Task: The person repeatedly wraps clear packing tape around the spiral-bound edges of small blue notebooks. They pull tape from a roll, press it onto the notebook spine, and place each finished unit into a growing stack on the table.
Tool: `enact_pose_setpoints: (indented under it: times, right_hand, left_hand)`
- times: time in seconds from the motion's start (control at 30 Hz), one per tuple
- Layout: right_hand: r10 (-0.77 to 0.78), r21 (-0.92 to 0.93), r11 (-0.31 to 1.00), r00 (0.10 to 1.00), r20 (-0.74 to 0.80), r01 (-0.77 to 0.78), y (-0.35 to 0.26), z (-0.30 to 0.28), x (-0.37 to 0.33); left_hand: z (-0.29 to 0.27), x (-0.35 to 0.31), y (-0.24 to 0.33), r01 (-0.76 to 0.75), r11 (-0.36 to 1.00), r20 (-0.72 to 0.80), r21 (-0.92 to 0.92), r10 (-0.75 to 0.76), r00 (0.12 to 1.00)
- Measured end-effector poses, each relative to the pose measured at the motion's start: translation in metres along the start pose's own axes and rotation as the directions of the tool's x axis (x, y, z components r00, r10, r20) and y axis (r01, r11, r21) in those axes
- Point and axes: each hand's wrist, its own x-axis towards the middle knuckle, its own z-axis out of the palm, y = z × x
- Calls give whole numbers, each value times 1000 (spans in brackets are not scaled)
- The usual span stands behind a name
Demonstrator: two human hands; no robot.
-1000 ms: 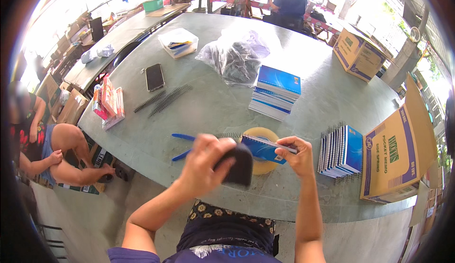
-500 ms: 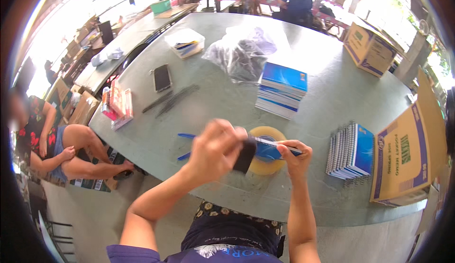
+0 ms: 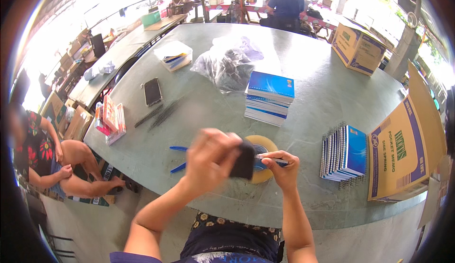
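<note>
My right hand (image 3: 286, 172) pinches a small blue notebook (image 3: 279, 161), seen nearly edge-on above the table. Close to the notebook's left end, my left hand (image 3: 208, 161) is raised with its fingers curled, smeared by motion. A soft-looking black cloth or pad (image 3: 243, 160) hangs at those fingers; how it is gripped is partly hidden. Beneath both hands lies a wide roll of yellowish clear tape (image 3: 267, 144). Blue handles of a hand tool (image 3: 178, 167) poke out left of my left hand, its head being covered by that hand.
Blue books are stacked (image 3: 269, 99) beyond the tape; spiral notebooks (image 3: 343, 153) stand by an open carton (image 3: 403, 151) at right. Loose black coils (image 3: 163, 113), a phone (image 3: 152, 92), a plastic bag (image 3: 227, 64) and a white tub (image 3: 173, 55) lie farther off. A person (image 3: 47, 154) sits at left.
The view has shifted, so the table things appear slightly left and lower. My left hand stays at the notebook's end, still moving, and the black cloth has turned. My right hand keeps its pinch.
</note>
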Motion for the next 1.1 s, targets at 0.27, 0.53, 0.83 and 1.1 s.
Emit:
enact_pose_setpoints:
  times: [0.27, 0.53, 0.83, 1.1]
  right_hand:
    - [88, -42, 996, 972, 219, -80, 1, -15, -1]
    - [93, -17, 996, 950, 298, -92, 1, -14, -2]
    - [46, 85, 995, 984, 170, -62, 2, -3, 1]
    - [54, 91, 993, 985, 164, -70, 13, -11, -4]
  left_hand:
    - [-10, 17, 20, 38, 998, 16, 57, -39, 999]
    - [4, 14, 23, 4, 998, 13, 68, -5, 1000]
    - [14, -32, 26, 78, 986, 478, -147, 2, 878]
    - [29, 3, -2, -243, 970, 440, 12, 214, 872]
